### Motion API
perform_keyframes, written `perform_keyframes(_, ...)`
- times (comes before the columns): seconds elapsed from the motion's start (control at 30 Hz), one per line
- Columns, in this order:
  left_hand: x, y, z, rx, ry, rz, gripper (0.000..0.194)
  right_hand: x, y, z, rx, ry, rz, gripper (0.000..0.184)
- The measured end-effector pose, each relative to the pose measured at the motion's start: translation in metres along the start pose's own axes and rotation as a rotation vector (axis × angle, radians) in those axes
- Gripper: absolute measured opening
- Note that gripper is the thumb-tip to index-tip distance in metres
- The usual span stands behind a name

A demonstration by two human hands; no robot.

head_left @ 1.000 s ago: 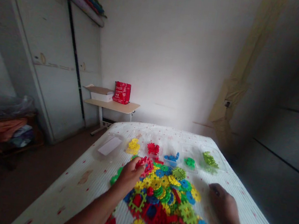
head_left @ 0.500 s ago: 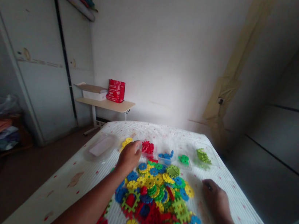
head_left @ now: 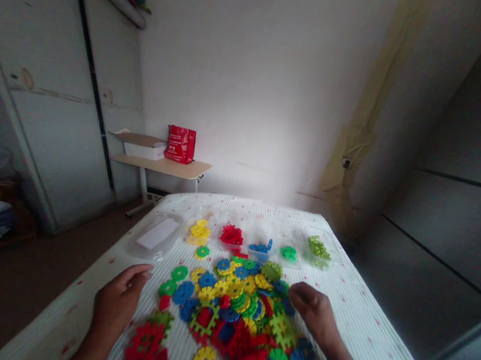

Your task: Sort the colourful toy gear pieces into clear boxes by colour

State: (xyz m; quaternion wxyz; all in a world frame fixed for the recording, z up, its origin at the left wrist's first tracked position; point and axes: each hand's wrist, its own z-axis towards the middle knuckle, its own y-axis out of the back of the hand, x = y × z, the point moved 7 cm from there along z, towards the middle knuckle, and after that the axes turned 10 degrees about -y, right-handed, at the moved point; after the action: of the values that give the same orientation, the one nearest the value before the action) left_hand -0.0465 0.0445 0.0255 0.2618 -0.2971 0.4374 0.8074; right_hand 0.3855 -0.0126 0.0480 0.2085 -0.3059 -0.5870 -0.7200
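A heap of colourful plastic disc and square building pieces point(head_left: 235, 288) lies on the table in front of me. My left hand point(head_left: 121, 297) hovers left of the heap, above the cloth, thumb and forefinger a little apart with nothing visible between them. Nearest to it are green notched discs point(head_left: 174, 280) and red square pieces point(head_left: 143, 341). At the heap's right edge is my right hand point(head_left: 314, 311), its fingers curled down beside blue discs point(head_left: 288, 305). The hand itself hides whatever its fingertips hold.
Clear trays in a row hold yellow discs point(head_left: 199, 231), red pieces point(head_left: 232, 235), blue pieces point(head_left: 260, 247), green discs point(head_left: 288, 253) and lime pieces point(head_left: 319, 249). A clear container point(head_left: 157, 234) stands at the left. Behind, a side table point(head_left: 197, 169) bears a red bag point(head_left: 180, 144).
My left hand has drawn back from the yellow discs' tray to the heap's left side. My right hand has moved left to the heap's edge. The view has shifted slightly.
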Motion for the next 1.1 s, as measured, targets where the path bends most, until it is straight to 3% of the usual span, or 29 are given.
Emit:
perform_keyframes(0.17, -0.005, -0.012, -0.004, 0.027, -0.075, 0.001, 0.032, 0.04, -0.024, -0.013, 0.043, 0.07, -0.28, 0.03)
perform_keyframes(0.33, -0.014, -0.023, -0.011, 0.079, -0.136, -0.008, 0.031, 0.042, -0.043, -0.013, 0.021, 0.081, -0.474, 0.017)
perform_keyframes(0.43, -0.017, -0.025, -0.012, 0.099, -0.144, 0.0, 0.032, 0.038, -0.045, -0.01, 0.035, 0.042, -0.474, 0.013)
perform_keyframes(0.57, -0.016, -0.025, -0.011, 0.104, -0.156, 0.02, 0.031, 0.036, -0.029, -0.012, -0.01, -0.027, -0.387, 0.015)
perform_keyframes(0.63, -0.015, -0.025, -0.011, 0.107, -0.149, 0.02, 0.032, 0.042, -0.022, -0.019, 0.017, 0.014, -0.288, 0.015)
perform_keyframes(0.73, -0.014, -0.027, -0.012, 0.112, -0.142, 0.017, 0.032, 0.058, -0.021, -0.038, 0.155, 0.117, -0.142, 0.014)
perform_keyframes(0.87, -0.014, -0.028, -0.014, 0.117, -0.15, 0.029, 0.03, 0.079, -0.03, -0.069, 0.293, 0.261, -0.153, 0.012)
perform_keyframes(1.1, -0.013, -0.028, -0.013, 0.105, -0.174, 0.007, 0.031, 0.081, -0.058, -0.087, 0.259, 0.388, -0.319, 0.009)
